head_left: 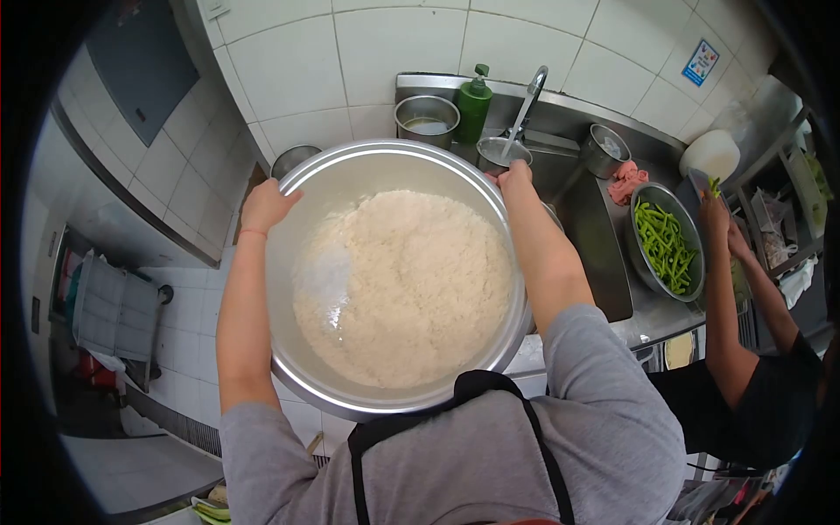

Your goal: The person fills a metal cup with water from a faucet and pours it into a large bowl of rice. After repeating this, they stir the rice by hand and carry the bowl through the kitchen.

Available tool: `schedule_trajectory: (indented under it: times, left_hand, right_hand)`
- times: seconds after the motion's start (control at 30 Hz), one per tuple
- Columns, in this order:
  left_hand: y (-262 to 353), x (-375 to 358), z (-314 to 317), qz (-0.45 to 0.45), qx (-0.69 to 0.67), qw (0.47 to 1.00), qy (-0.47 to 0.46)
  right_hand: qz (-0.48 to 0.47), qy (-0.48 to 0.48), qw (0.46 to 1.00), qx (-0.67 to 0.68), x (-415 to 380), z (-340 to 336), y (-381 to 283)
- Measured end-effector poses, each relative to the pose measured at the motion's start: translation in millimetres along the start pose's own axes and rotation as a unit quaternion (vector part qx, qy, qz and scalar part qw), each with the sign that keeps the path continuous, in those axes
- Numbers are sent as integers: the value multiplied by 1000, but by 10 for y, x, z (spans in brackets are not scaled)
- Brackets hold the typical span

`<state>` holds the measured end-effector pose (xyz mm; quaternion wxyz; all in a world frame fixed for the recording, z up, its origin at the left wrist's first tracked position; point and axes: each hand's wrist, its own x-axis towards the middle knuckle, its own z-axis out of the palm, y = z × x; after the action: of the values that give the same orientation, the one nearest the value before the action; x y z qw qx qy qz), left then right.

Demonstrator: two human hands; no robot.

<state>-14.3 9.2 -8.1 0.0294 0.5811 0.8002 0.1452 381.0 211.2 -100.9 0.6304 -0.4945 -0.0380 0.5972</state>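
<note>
A large round metal basin (pixel 284 254) is held in front of my body, tilted so that I look into it. It holds a wide bed of white, grainy stuff that looks like rice (pixel 411 280), with a wet, shiny patch at its left side. My left hand (pixel 268 206) is closed on the left rim, thumb over the edge. On the upper right rim my right hand (pixel 514 172) is closed too, its fingers partly hidden. Just behind that hand, water from the tap (pixel 537 83) runs into a small metal pot (pixel 495 156).
A metal pot (pixel 427 120) and a green pump bottle (pixel 473 107) stand behind the basin. The sink (pixel 582 236) lies right. Beyond it are a pink cloth (pixel 628 181), a bowl of green peppers (pixel 667 245) and a co-worker's hands (pixel 717 210). A grey cart (pixel 118 306) stands left.
</note>
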Motion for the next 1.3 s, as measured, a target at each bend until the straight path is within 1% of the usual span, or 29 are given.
schedule_trajectory:
  times: [0.03,0.13,0.2,0.27,0.3,0.37,0.47,0.53,0.6,0.8,0.9,1.17,1.23,1.3]
  left_hand:
    - [-15,18,12,-1,0,1000,-2]
    - [-31,24,37,1,1,1000,-2]
    - [-43,4,26,10,-12,1000,4]
    - [-44,-9,20,12,-17,1000,6]
    - [-35,-5,17,16,-21,1000,10]
    - [-29,-2,7,17,-24,1000,5]
    - [-42,3,20,21,-30,999,2]
    - [-25,4,-3,23,-33,999,7]
    - [-12,-7,-33,2,-34,999,-21]
    - [-11,-5,-50,-11,-36,999,-29]
    - [-14,-11,-49,-8,-40,999,-32]
    - [-9,-21,-47,3,-44,999,-22]
    - [-15,-19,-46,5,-47,999,-19]
    - [-22,-13,-43,5,-48,999,-21]
  right_hand:
    - [18,-21,1000,7,56,-6,-15]
    - [13,-12,1000,6,109,16,1]
    - [18,-23,1000,-6,80,29,11]
    - [-3,25,1000,2,34,71,10]
    - [-3,25,1000,1,-4,89,-11]
    - [-8,2,1000,-7,-92,65,-22]
    - [22,-5,1000,14,-116,56,-39]
    - [16,-10,1000,18,-67,41,-28]
    - [18,-3,1000,15,-22,34,-29]
    - [29,-5,999,28,14,35,-39]
    - [6,-14,1000,19,-10,28,-29]
    - [17,-4,999,26,68,27,-55]
    - [19,-8,999,24,-77,56,-67]
    - [-14,9,1000,17,-237,91,-97]
